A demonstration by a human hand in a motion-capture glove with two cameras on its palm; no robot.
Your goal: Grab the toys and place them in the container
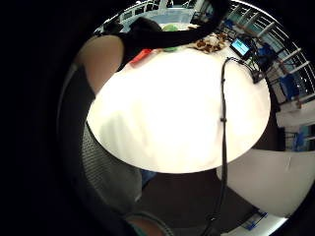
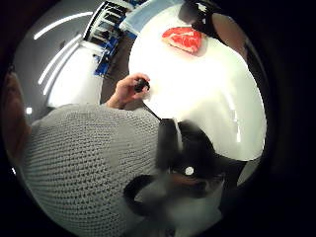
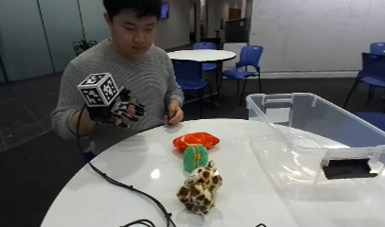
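Grip: gloved right hand (image 3: pixel 119 112) raised, fingers relaxed, empty.
Approach: descend toward red toy (image 3: pixel 196 140), at bench (image 3: pixel 142 165) 12 o'clock.

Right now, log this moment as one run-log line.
gloved right hand: raised, open, holds nothing | red toy, green toy, giraffe plush: on table | container: no toys visible inside
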